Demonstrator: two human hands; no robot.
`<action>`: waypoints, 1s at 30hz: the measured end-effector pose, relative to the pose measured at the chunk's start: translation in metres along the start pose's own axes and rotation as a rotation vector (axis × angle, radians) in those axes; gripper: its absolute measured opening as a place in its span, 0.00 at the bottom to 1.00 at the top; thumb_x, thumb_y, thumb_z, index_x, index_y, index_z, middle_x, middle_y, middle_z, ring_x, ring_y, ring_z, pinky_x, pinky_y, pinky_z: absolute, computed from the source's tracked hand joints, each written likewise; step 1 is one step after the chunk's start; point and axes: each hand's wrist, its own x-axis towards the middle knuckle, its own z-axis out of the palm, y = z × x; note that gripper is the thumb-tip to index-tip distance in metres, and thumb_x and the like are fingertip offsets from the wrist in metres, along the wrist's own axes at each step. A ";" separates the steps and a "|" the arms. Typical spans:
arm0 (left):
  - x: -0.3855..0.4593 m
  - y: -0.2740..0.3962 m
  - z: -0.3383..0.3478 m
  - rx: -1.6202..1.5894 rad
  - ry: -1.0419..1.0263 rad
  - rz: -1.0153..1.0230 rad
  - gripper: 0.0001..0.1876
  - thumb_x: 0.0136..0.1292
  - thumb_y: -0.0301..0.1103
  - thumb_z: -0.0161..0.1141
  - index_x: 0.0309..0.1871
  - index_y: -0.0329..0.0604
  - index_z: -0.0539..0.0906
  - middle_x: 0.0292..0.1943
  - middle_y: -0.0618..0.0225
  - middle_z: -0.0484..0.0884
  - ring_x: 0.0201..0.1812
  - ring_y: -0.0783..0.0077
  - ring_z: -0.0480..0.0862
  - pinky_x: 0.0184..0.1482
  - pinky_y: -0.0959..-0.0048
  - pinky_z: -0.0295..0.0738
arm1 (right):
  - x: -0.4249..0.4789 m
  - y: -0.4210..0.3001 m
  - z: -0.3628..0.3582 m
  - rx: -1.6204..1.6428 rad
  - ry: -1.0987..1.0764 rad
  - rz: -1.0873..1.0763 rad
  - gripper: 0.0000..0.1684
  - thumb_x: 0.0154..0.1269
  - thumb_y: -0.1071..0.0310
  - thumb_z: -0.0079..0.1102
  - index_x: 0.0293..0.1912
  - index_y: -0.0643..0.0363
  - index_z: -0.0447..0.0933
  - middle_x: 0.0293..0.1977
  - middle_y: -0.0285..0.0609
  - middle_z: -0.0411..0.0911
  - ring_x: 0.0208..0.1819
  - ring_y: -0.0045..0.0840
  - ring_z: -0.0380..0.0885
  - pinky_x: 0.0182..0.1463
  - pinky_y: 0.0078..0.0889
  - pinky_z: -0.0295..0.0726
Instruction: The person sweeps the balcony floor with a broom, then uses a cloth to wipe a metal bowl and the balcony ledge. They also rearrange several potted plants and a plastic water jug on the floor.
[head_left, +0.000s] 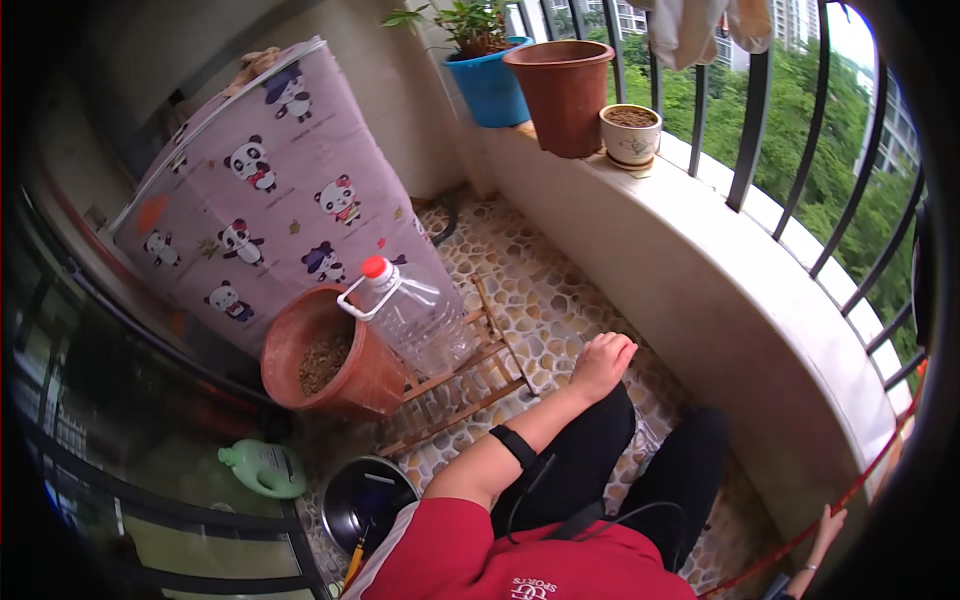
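Observation:
My left hand (604, 364) rests over my left knee, fingers curled together; nothing shows in it. Beyond it is a low wooden rack (457, 412) on the pebble-patterned floor. A large clear plastic bottle (427, 322) with a red cap and white handle stands on the rack. Beside the bottle is a terracotta-coloured plant pot (360, 375) with dry soil (324, 364) in it. At the lower right edge, my right hand (827, 521), with a band at the wrist, is closed around a long thin red pole (877, 469); most of that arm is out of view.
A pink panda-print fabric cover (292, 172) stands beyond the pot. A green jug (268, 469) and a dark round basin (349, 491) lie to the left. The curved ledge (720, 247) holds a blue pot (487, 90), an empty brown pot (562, 105) and a small white pot (631, 139).

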 end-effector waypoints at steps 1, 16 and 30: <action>-0.001 -0.003 -0.001 -0.020 0.018 -0.001 0.09 0.61 0.36 0.52 0.32 0.39 0.77 0.31 0.58 0.78 0.38 0.55 0.76 0.41 0.62 0.70 | 0.001 -0.005 -0.008 0.013 0.030 -0.079 0.23 0.58 0.63 0.59 0.49 0.67 0.66 0.41 0.54 0.72 0.44 0.43 0.72 0.47 0.37 0.72; -0.120 -0.043 -0.151 0.037 0.176 -0.468 0.11 0.61 0.35 0.53 0.34 0.36 0.79 0.30 0.52 0.80 0.33 0.56 0.80 0.35 0.64 0.72 | -0.136 -0.476 -0.107 0.475 -0.648 -1.123 0.10 0.55 0.70 0.58 0.38 0.63 0.74 0.39 0.49 0.72 0.41 0.40 0.73 0.45 0.34 0.73; -0.380 -0.092 -0.285 0.320 0.548 -1.107 0.16 0.62 0.42 0.53 0.33 0.37 0.81 0.26 0.59 0.82 0.29 0.64 0.82 0.34 0.68 0.74 | -0.196 -0.588 -0.064 0.568 -0.908 -1.448 0.09 0.57 0.69 0.58 0.37 0.65 0.76 0.32 0.48 0.74 0.33 0.34 0.74 0.38 0.31 0.74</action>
